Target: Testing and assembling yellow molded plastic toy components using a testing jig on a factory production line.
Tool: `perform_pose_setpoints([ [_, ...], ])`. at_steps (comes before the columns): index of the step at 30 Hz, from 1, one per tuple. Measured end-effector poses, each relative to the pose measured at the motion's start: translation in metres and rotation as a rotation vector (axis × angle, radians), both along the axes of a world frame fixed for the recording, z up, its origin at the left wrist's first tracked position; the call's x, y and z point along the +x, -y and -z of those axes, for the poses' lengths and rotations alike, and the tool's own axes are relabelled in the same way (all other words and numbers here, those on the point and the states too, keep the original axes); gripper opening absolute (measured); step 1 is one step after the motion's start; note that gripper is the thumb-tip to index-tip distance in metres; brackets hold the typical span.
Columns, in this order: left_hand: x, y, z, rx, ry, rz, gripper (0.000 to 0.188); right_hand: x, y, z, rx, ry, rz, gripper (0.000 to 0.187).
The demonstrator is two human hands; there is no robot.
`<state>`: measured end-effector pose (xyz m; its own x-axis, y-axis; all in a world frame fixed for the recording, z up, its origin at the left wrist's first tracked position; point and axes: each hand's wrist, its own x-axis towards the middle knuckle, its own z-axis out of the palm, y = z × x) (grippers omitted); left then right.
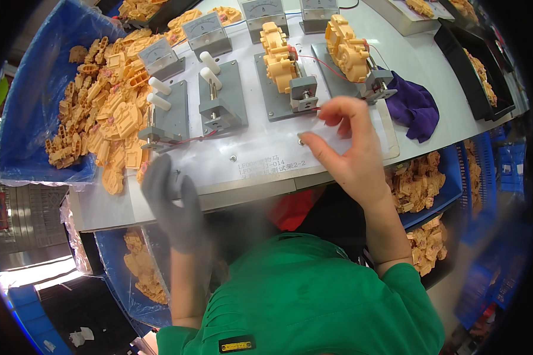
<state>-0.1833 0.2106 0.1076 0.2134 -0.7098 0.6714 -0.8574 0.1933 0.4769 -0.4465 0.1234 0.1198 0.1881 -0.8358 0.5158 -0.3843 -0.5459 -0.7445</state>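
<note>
My right hand is bare and hovers over the front edge of the table, thumb and curved fingers apart with nothing between them. Just beyond it, a yellow plastic gearbox-like part sits on the far-right grey fixture. A second yellow part is mounted on the neighbouring grey fixture. My left hand, in a grey glove and blurred, is held near the table's front left with thumb and fingers apart. The two left fixtures carry white pegs and no yellow part.
Analog meters stand behind the fixtures. A blue lined bin heaped with yellow parts spills over at left. A purple cloth and black tray lie at right. More bins of parts sit below the table.
</note>
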Motion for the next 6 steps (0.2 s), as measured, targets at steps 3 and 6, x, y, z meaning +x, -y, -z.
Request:
perform_pose_setpoints([
  [3, -0.005, 0.018, -0.061, 0.013, 0.111, 0.143, 0.049, 0.0, 0.002, -0.004, 0.053, 0.107, 0.019, 0.041],
  [6, -0.015, 0.061, -0.105, 0.045, 0.348, 0.37, 0.056, 0.004, 0.005, -0.002, 0.067, 0.13, -0.122, 0.053],
])
